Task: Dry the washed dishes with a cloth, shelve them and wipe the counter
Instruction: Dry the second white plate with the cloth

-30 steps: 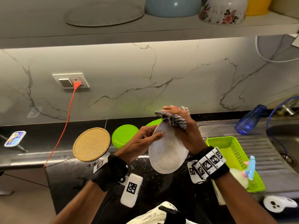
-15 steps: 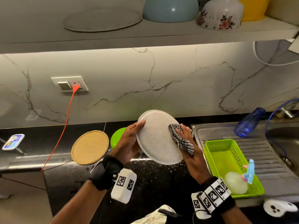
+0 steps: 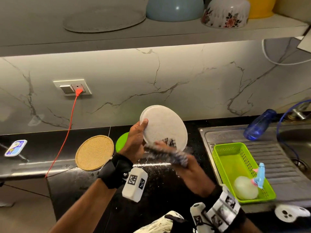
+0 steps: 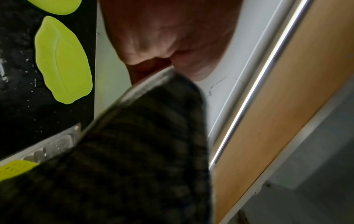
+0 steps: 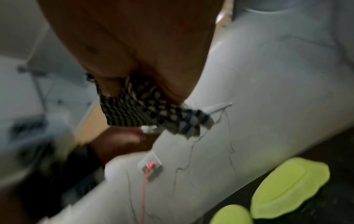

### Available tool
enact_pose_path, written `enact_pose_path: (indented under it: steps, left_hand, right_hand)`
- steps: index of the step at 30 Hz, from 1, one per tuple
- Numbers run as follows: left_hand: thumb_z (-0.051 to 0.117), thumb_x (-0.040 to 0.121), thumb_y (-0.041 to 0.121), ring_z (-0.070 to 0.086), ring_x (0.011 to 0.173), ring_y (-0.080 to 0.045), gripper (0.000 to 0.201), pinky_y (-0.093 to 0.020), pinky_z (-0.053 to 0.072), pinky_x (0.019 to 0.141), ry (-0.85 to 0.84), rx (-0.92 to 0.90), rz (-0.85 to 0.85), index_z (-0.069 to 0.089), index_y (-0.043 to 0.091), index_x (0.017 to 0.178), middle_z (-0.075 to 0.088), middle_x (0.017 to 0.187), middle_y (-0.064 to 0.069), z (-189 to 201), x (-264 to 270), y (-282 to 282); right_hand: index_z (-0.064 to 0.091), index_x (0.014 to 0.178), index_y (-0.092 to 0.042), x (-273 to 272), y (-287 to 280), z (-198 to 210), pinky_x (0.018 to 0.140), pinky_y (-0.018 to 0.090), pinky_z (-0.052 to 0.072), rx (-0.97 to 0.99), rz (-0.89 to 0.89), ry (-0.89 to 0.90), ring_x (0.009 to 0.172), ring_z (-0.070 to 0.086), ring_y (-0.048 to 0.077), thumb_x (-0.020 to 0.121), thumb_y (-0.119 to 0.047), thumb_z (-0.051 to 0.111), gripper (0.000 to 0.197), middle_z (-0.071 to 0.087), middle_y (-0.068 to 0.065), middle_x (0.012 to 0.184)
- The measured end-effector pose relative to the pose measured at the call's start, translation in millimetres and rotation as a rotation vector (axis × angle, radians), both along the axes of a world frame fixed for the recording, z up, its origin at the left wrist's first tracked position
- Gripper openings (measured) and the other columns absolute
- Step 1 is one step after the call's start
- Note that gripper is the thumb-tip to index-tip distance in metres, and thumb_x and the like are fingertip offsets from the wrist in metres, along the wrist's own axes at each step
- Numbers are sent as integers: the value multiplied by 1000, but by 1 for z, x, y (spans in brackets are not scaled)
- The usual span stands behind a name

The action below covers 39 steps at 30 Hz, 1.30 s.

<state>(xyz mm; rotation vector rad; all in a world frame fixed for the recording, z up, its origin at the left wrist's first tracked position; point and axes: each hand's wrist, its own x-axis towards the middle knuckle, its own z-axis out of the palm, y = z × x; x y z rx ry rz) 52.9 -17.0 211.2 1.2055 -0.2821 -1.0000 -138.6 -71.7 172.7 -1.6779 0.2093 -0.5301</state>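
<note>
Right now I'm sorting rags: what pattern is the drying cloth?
The cloth is a dark-and-white check, clearest in the right wrist view.

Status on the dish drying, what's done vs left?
Done: bowls and a plate sit on the shelf. In hand: left hand holds a white plate; right hand rubs its lower edge with the cloth. Left: green lids and wet counter.
</note>
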Motion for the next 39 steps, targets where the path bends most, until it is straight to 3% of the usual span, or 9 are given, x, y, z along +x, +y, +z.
enact_pose_path:
  steps: [3,7,10,14,18,21,29,33,39]
  left_hand:
    - [44,108,33,69,109,-29,39,-47,58,91,-53,29,-61,60,10,134,72,123,-12,0,-9,3]
    - [43,106,45,72,103,-23,43,-42,62,79,-127,82,-180,65,17,129,75,117,-7,-1,-22,8]
    - [46,97,60,71,101,-25,58,-39,59,77,-138,83,-268,69,16,126,75,115,-8,1,-31,4]
    - [33,98,70,65,121,-32,73,-44,53,94,-75,49,-270,64,15,134,68,130,-16,4,-22,1]
    - [30,100,72,59,130,-35,81,-49,41,113,155,29,-311,56,8,142,62,138,-20,7,-7,8]
    - [41,104,51,66,119,-35,61,-49,56,98,200,37,-376,59,4,139,65,133,-23,9,-1,10]
    - [44,106,36,62,125,-37,45,-56,50,104,64,47,-197,56,9,140,68,130,-16,-13,12,-2]
    - [44,107,36,65,121,-32,40,-51,58,91,-27,74,-169,60,14,137,70,128,-11,-24,14,-7]
    - [45,105,40,64,122,-33,43,-61,50,100,-29,144,-248,59,17,139,68,132,-10,-32,9,-6]
  right_hand:
    - [71,117,-17,9,-36,18,81,30,59,494,-403,-163,101,73,18,92,-38,72,32,77,4,111]
    - [66,130,-11,19,-85,26,90,22,53,236,-627,-176,110,69,9,105,-18,56,28,73,-4,121]
    - [62,136,-32,31,-71,13,97,32,57,-60,-472,107,108,64,-3,104,-18,59,35,68,-7,131]
    - [27,143,-71,39,-33,7,125,54,27,-243,-261,68,155,27,21,87,-21,53,79,26,4,169]
    - [32,157,-41,37,-12,-3,127,56,-7,-506,-88,140,159,-2,10,99,-32,55,63,7,-10,172]
    - [38,157,-33,29,-12,-8,127,50,-10,-553,4,143,159,-2,11,97,-15,60,66,9,-10,171]
    - [60,142,-26,-22,-43,-23,128,42,19,-505,9,227,152,31,8,92,2,65,57,44,-12,159]
    - [72,122,-24,-61,-73,-31,90,27,56,-444,-283,341,106,71,6,87,-6,60,41,76,-9,114]
    - [77,103,-7,-112,-145,-67,74,37,52,-538,-859,583,84,71,32,80,-13,86,26,75,16,92]
